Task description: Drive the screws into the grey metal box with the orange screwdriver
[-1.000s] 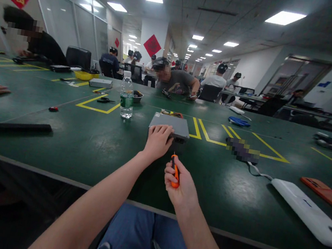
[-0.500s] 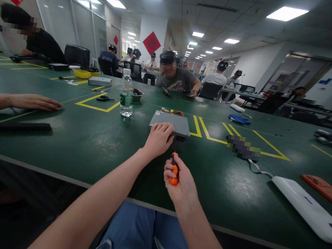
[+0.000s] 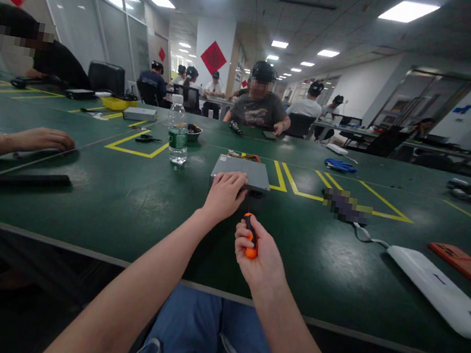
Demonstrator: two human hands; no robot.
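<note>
A grey metal computer power supply (image 3: 243, 170) lies on the green table in front of me, with coloured wires at its far side and a socket on its near face. My left hand (image 3: 226, 195) grips its near left edge, fingers over the top and thumb at the front. In my right hand (image 3: 260, 250) is a screwdriver (image 3: 252, 241) with an orange and black handle, fingers wrapped around it. Its thin shaft points up at the near face of the power supply, near the socket; whether the tip touches a screw is too small to tell.
A water bottle (image 3: 178, 131) and a metal bowl (image 3: 194, 132) stand left of the power supply. At right lie a white power bank (image 3: 437, 291), an orange phone (image 3: 470, 270) and blue gloves (image 3: 340, 166). Another person's hand (image 3: 45, 140) rests at left; a person (image 3: 258, 108) sits opposite.
The screwdriver and my right hand have shifted slightly, the handle tilting a little more. My left hand keeps its hold. The person opposite has straightened up from leaning forward.
</note>
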